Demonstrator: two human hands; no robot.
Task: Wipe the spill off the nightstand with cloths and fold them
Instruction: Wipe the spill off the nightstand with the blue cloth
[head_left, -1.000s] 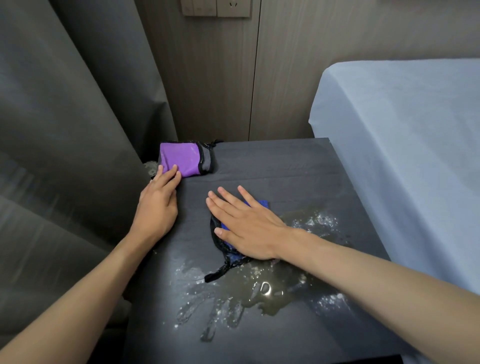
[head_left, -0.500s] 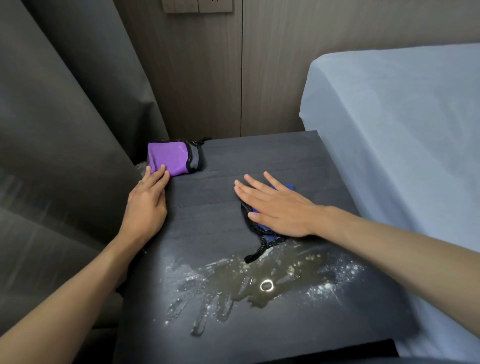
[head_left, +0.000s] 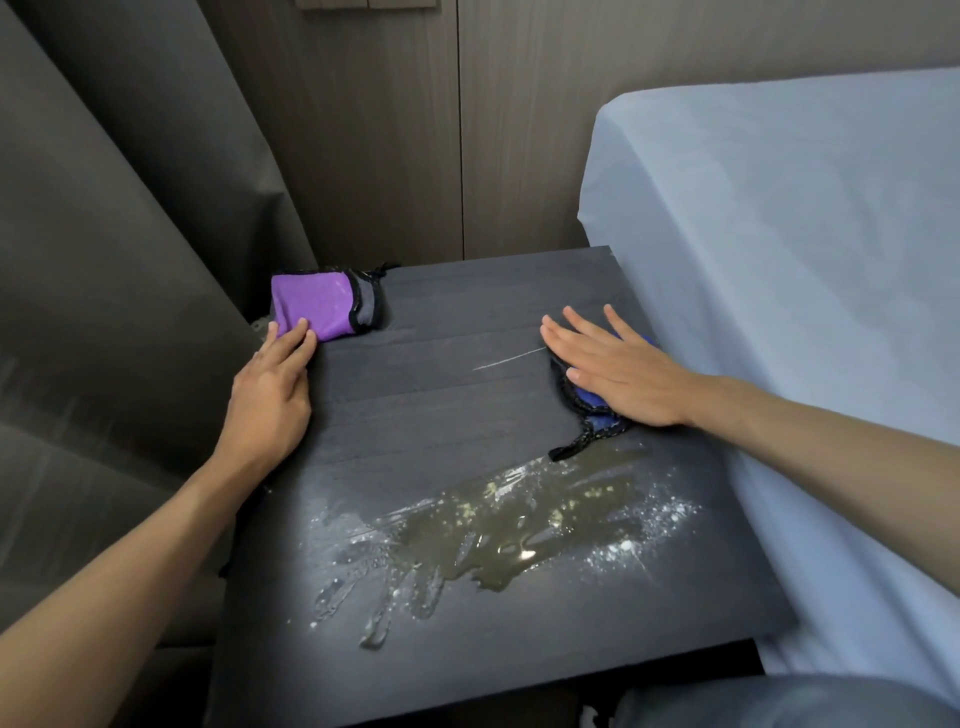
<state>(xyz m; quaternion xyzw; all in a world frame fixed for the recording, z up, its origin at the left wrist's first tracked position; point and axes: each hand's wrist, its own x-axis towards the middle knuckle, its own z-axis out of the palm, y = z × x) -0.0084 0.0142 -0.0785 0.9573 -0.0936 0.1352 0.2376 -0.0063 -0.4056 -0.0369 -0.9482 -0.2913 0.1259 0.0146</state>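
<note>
Right hand (head_left: 618, 374), flat, pressed blue cloth (head_left: 589, 400) at nightstand's (head_left: 457, 415) 2 o'clock, likely for wiping spill (head_left: 498, 525) at 6. Left hand (head_left: 270, 395), fingers straight, touched purple cloth (head_left: 317, 306) at 10, probably bracing.

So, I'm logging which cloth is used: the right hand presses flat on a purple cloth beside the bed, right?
No. The head view shows the right hand flat on a blue cloth beside the bed; the purple cloth lies at the nightstand's back left corner, touched by the left hand.
</note>
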